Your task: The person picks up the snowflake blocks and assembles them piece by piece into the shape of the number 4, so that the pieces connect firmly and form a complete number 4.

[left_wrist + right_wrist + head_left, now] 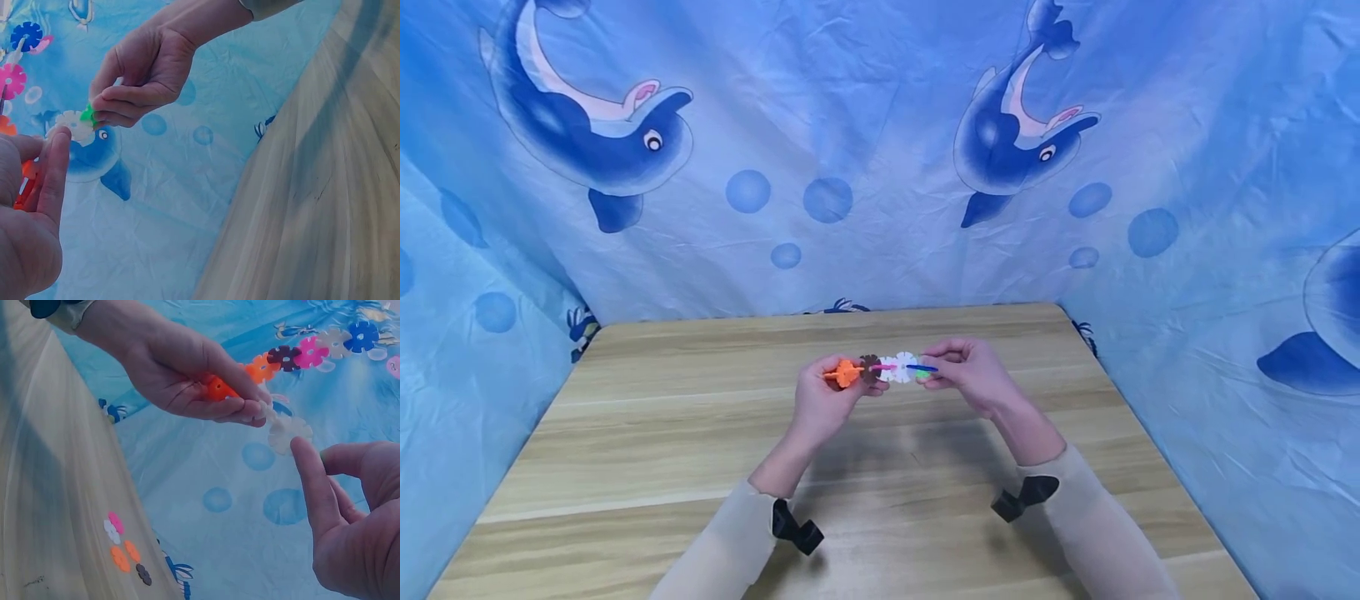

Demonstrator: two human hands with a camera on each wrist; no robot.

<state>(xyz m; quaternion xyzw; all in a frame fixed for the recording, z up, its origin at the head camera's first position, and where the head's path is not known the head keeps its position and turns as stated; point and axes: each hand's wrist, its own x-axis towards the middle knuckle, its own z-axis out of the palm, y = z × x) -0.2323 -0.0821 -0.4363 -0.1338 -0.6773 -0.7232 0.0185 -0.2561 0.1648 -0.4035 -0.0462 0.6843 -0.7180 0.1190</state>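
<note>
1. Pale sleeves (pixel 718 542) sit closest to the head camera, each bearing a black wrist camera (pixel 797 529), with two bare hands raised beyond them above the wood-grain tabletop (pixel 662 433).

2. Left hand (pixel 823 404) now: thumb and fingers are closed on the disc chain (pixel 310 352), a run of slotted, flower-shaped plastic discs, and an orange disc (pixel 219 388) nestles right inside the hold.

3. Out from that hold runs the line: another orange disc (pixel 259 369), then dark brown (pixel 284 358), hot pink, white (pixel 334 344) and blue (pixel 363 336), with more pieces past the blue.

4. Over to the right hand (pixel 981 379), and it's a tight pinch: a green disc (pixel 87 116) is caught between thumb and fingers, partly hidden by them.

5. Between the two grips, right at the fingertips, a translucent white disc (pixel 289 435) touches the right index finger; whether its slots are locked with its neighbours, I cannot tell.

6. Well apart from both grips, loose discs (pixel 120 558) lie on the tabletop: pink, white, two orange, one dark.

7. Behind the hands hangs a blue curtain (pixel 865 100) printed with cartoon dolphins (pixel 625 150) and bubbles.
</note>
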